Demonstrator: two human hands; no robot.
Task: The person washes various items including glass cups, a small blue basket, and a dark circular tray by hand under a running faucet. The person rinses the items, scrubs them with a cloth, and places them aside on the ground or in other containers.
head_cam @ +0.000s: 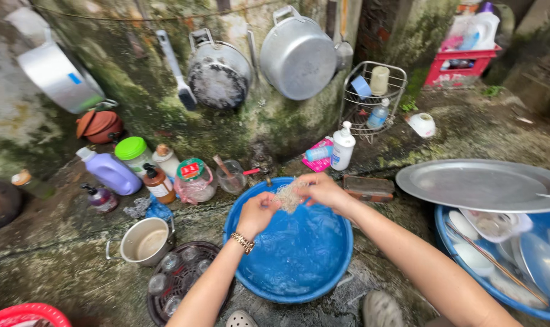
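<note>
The left hand (pixel 257 213) and the right hand (pixel 323 189) both pinch a pale, tangled scrubbing pad (pixel 289 197) between them, fingers curled tight around it. The pad hangs over a round blue plastic tub (pixel 269 284) of water on the ground — just beside a small metal pot (pixel 145 241) and a big flat metal tray (pixel 481 184).
</note>
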